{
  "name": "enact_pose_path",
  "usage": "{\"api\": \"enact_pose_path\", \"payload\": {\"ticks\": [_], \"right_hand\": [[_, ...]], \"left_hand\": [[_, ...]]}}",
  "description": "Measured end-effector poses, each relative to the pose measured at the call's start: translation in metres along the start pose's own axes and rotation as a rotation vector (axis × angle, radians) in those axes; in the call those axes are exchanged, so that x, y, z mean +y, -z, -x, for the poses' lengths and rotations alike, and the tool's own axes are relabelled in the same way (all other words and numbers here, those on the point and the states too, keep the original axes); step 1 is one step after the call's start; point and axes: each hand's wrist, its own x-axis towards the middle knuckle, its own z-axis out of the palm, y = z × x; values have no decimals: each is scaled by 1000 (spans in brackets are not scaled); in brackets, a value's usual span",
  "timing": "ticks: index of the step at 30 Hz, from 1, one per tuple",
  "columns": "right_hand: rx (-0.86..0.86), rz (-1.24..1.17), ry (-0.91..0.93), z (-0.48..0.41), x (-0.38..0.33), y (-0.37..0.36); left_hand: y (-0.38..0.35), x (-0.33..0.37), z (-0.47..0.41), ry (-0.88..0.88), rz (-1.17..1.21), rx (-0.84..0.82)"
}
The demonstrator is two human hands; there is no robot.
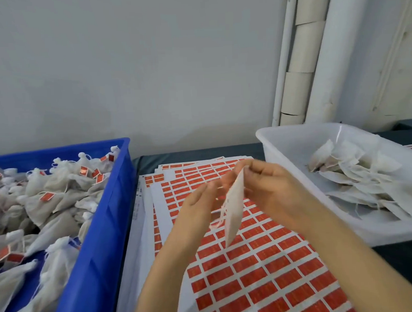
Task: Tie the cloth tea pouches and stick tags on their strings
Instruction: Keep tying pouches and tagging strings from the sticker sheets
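Note:
A flat white cloth tea pouch (234, 209) hangs edge-on in the air above the sticker sheets. My right hand (270, 188) pinches its upper edge. Thin white strings (220, 213) dangle from the pouch's left side. My left hand (200, 203) is at those strings with its fingers stretched toward the pouch top; motion blur hides whether it pinches a string. Sheets of red rectangular tags (264, 266) lie on the table under both hands.
A blue crate (102, 231) on the left is full of tied pouches with red tags. A white plastic tub (282, 150) on the right holds flat untied pouches. White pipes run up the wall behind it.

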Motion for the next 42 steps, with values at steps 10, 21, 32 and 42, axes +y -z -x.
{"api": "enact_pose_path", "payload": {"ticks": [10, 21, 32, 42], "right_hand": [[308, 120, -26, -17, 62, -23], [379, 260, -32, -8, 84, -18], [436, 400, 131, -3, 82, -18], [355, 442, 212, 0, 83, -27]], "left_hand": [[1, -45, -5, 172, 444, -190], [2, -53, -17, 229, 586, 205], [-9, -56, -6, 34, 47, 102], [-8, -45, -1, -5, 89, 158]]}}
